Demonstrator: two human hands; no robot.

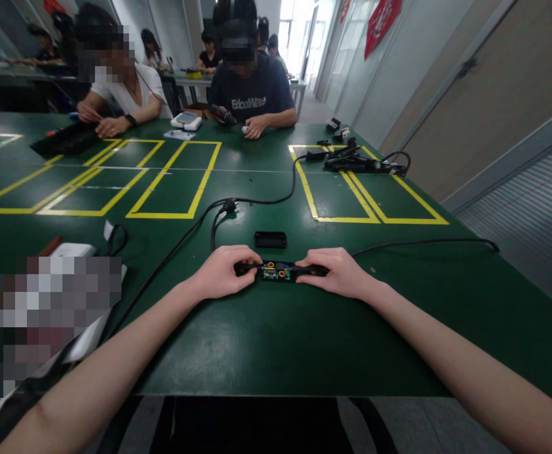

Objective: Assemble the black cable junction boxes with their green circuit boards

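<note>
A small black case [278, 272] with an exposed circuit board lies on the green table, between my two hands. My left hand [226, 271] has its fingers closed round the case's left end and the black cable there. At the right end, my right hand [333, 271] pinches the case and the cable that leaves it. Two copper-coloured rings and a yellow part show on the board. Just beyond the case sits a separate black rectangular cover [270, 239], touched by neither hand.
A black cable with a plug [229, 205] runs across the table [257, 347]. Yellow tape rectangles [162, 215] mark its far half. Black parts [361, 162] lie at the back right, a white device [186, 121] at the back. Two people sit opposite. A blurred object stands left.
</note>
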